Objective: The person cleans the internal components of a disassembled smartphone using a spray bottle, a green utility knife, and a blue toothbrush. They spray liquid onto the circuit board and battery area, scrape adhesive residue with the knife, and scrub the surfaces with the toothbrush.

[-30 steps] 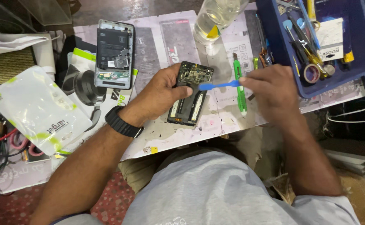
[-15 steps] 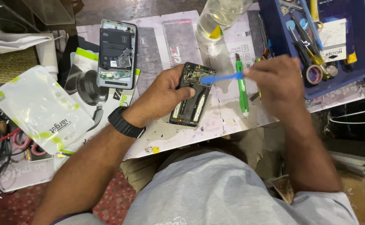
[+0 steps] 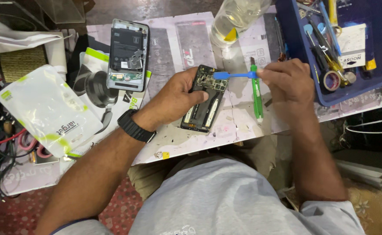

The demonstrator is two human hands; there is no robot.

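Opened smartphone, back cover off and circuit board exposed, lies on the paper-covered desk under the left hand, whose grip presses its upper edge, seemingly to steady it. Right hand pinches a blue plastic pry tool, its flat tip touching the board's top corner. A green utility knife lies just beside the phone. Second opened phone rests farther left; a blue tool tray sits at right, within reach.
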